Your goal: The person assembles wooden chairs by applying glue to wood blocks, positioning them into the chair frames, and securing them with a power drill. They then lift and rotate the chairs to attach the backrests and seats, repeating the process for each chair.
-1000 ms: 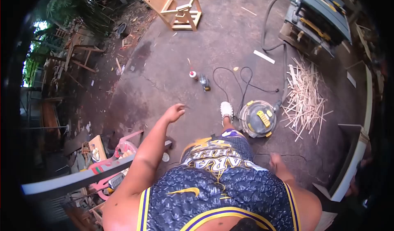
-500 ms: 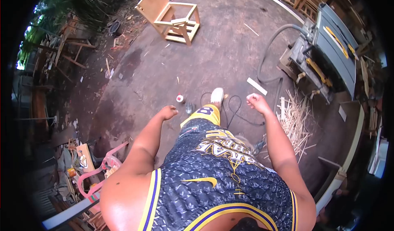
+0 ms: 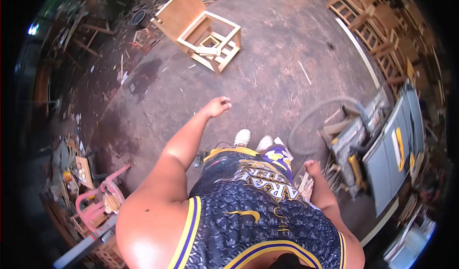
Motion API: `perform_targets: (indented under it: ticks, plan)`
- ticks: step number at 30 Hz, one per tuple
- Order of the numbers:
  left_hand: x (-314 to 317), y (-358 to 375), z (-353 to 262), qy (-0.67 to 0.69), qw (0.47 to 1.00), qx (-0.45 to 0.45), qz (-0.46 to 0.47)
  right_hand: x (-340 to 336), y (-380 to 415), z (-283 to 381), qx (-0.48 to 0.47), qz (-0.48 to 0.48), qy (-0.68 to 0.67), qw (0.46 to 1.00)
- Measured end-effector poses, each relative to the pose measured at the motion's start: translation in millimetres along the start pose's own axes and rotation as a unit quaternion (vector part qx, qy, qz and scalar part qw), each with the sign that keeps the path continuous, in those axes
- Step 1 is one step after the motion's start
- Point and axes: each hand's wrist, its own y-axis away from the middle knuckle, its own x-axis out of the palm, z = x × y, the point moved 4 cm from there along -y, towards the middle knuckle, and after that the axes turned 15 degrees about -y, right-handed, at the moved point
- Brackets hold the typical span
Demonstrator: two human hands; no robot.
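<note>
My left hand (image 3: 219,106) is held out in front of me over the dark floor, its fingers loosely bent and apart, with nothing in them. The wooden chair (image 3: 184,10) beyond it has a slatted lower frame, and loose wood pieces lie in its open seat frame. Down by my right side, my right hand (image 3: 312,167) hangs partly foreshortened, fingers loosely curled, and no object shows in it. Nearest to that hand are a pile of thin wood strips (image 3: 306,185) and the grey hose (image 3: 299,130) of a machine.
A table saw (image 3: 394,149) with a grey top stands at the right. Several wooden chairs (image 3: 373,18) line the back right beside a long pale strip (image 3: 358,51). A pink plastic chair (image 3: 98,204) is at the lower left, near scrap wood. A dark bucket (image 3: 138,18) sits far left.
I have stepped forward and the view has turned. The wooden chair and the saw appear nearer. My left hand has swung forward, and my right hand has swung back.
</note>
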Motion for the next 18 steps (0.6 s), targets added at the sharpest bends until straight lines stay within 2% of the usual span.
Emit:
perform_targets:
  ticks: [4,5,6,7,8,9,10,11,12,13,14,15,16,18]
  plan:
    - [-37.7,-34.0,-38.7,0.089,0.993,-0.022,-0.072,-40.4,-89.1,14.5,0.077,0.059,0.033,0.995]
    - [-35.4,-37.2,-29.0,0.069,0.989,-0.020,-0.130,-52.5,-123.8,38.0,0.042,0.125,0.150,0.980]
    - [-35.2,-29.5,-24.0,0.046,0.982,-0.062,-0.171,-56.4,-177.2,71.7,-0.005,0.184,0.259,0.948]
    - [-21.0,-24.4,-0.6,0.092,0.968,-0.133,-0.193,-60.4,-236.9,76.9,-0.118,0.191,0.368,0.902]
    - [7.5,-15.8,26.1,0.139,0.947,-0.204,-0.206,-66.7,-296.3,66.7,-0.222,0.198,0.467,0.833]
    - [33.5,-4.4,43.5,0.154,0.937,-0.258,-0.179,-70.6,-351.0,83.5,-0.251,0.161,0.469,0.831]
    - [54.8,6.7,55.7,0.169,0.924,-0.308,-0.153,-61.9,-350.9,186.9,-0.164,0.179,0.388,0.889]
    - [67.0,20.4,57.2,0.183,0.910,-0.343,-0.141,-53.5,-393.3,228.4,-0.132,0.178,0.338,0.915]
    - [74.6,23.2,56.3,0.196,0.897,-0.375,-0.129,-40.9,-439.7,265.2,-0.185,0.160,0.259,0.934]
    - [77.3,14.3,55.5,0.206,0.892,-0.379,-0.134,-24.1,-461.7,319.8,-0.190,0.159,0.229,0.941]
    - [80.8,6.0,60.2,0.261,0.866,-0.403,-0.140,-3.4,-469.3,379.9,-0.192,0.158,0.197,0.948]
    - [81.3,-1.9,70.3,0.311,0.838,-0.426,-0.141,18.9,-476.5,428.1,-0.180,0.180,0.165,0.953]
    - [74.8,-19.8,76.1,0.330,0.835,-0.418,-0.139,41.5,-486.8,460.8,-0.166,0.199,0.130,0.957]
    - [48.1,-71.9,101.2,0.313,0.838,-0.419,-0.153,83.4,-530.8,500.2,-0.176,0.189,0.227,0.939]
